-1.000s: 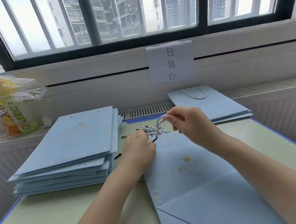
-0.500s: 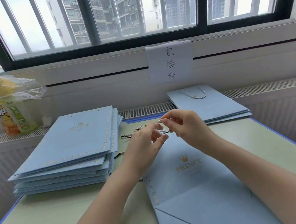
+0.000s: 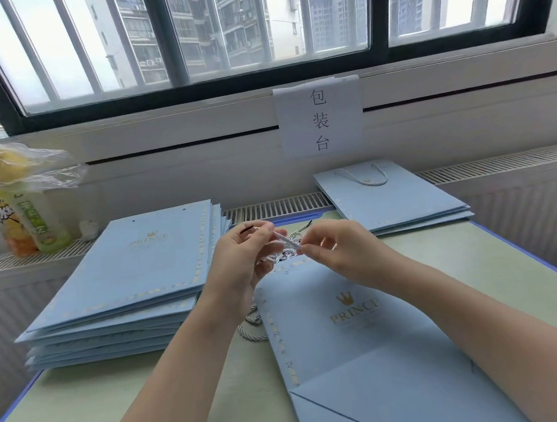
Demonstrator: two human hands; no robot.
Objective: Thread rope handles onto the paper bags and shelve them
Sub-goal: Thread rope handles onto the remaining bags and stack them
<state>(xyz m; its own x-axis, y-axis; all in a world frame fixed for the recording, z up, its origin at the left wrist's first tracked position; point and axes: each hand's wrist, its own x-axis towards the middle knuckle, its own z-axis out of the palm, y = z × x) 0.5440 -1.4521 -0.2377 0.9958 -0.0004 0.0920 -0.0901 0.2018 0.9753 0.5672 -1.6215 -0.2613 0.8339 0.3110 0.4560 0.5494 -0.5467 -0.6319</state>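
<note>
A flat light-blue paper bag (image 3: 354, 330) with a gold crown print lies on the table before me, its top edge pointing away. Above that edge my left hand (image 3: 241, 263) and my right hand (image 3: 336, 249) pinch one pale twisted rope handle (image 3: 286, 241) stretched between them. A bundle of more rope handles (image 3: 285, 256) lies under my hands, mostly hidden. A loose rope loop (image 3: 250, 328) shows beside the bag's left edge.
A tall stack of bags without handles (image 3: 127, 280) sits at the left. A small stack of bags with handles (image 3: 388, 196) lies at the back right. Drink bottles and a plastic bag (image 3: 22, 202) stand on the radiator ledge. A paper sign (image 3: 319, 119) hangs below the window.
Both hands have lifted off the rope bundle and now hold a single rope between them. My left hand has turned palm up.
</note>
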